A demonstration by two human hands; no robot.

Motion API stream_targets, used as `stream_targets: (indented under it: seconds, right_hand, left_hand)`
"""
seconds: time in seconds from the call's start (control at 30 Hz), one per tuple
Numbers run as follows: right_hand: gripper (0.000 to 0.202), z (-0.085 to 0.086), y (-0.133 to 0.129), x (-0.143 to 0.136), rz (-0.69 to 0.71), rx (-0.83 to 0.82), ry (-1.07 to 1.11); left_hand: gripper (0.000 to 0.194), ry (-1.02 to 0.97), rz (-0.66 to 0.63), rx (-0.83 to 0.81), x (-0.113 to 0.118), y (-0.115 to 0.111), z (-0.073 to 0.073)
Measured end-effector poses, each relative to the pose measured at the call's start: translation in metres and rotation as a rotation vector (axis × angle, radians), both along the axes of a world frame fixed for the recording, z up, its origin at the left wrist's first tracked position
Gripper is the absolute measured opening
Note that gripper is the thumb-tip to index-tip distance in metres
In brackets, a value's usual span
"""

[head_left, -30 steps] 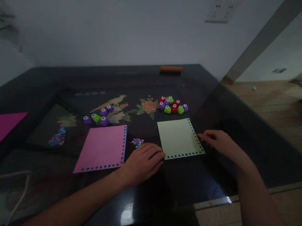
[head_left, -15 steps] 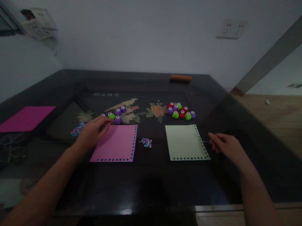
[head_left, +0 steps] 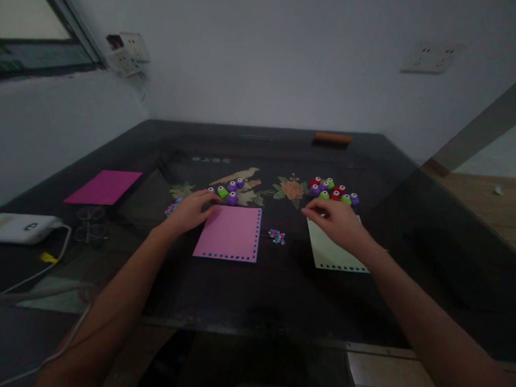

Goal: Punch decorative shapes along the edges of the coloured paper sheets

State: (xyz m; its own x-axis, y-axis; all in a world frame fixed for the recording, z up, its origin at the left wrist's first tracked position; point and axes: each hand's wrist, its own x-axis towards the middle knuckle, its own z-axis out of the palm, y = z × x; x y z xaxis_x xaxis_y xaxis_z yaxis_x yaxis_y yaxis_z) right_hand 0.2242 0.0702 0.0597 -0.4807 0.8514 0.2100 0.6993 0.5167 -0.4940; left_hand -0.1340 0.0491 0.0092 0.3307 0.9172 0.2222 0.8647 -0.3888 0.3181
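Observation:
My left hand [head_left: 193, 210] is closed in a pinch at the upper left corner of a pink sheet [head_left: 228, 233]; anything between its fingertips is too small to name. Above the pale green sheet [head_left: 335, 248] my right hand [head_left: 331, 219] has its thumb and fingers drawn together, and what they hold, if anything, cannot be made out. Dark dots line the right and bottom edges of the pink sheet and the bottom of the green one. Between the sheets lies a small pile of colourful bits [head_left: 277, 236].
Purple and green eyed pieces [head_left: 232, 186] lie behind the pink sheet, red, green and purple ones [head_left: 335, 194] behind the green. A magenta sheet [head_left: 104, 187], a white device [head_left: 21, 229] with a cable and scissors [head_left: 90, 226] are left. An orange roll [head_left: 333, 138] lies at the back.
My right hand has moved left, from beside the green sheet's right edge to over its top. The view has turned left, bringing the white device into sight. My left hand stays by the pink sheet's corner.

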Motion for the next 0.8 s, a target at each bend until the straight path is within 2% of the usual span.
stream_targets:
  seconds: [0.13,0.2,0.3,0.47,0.8]
  right_hand:
    - [0.021,-0.016,0.019,-0.061,0.160,0.005,-0.182]
    - [0.026,-0.028,0.026,-0.082,0.137,0.026,-0.305]
    - [0.038,-0.043,0.027,-0.102,0.147,0.045,-0.343]
    - [0.058,-0.054,0.024,-0.108,0.151,0.088,-0.387]
    - [0.043,-0.052,0.022,-0.108,0.180,0.129,-0.398]
  left_hand:
    - [0.033,-0.022,-0.042,-0.051,0.001,-0.003,0.002]
    - [0.041,-0.021,-0.045,-0.073,-0.001,-0.004,0.000]
    - [0.054,-0.009,-0.029,-0.098,-0.005,-0.003,-0.006]
    - [0.061,0.020,0.009,-0.121,-0.007,-0.001,-0.014]
    - [0.066,0.041,0.016,-0.106,-0.007,0.000,-0.017]
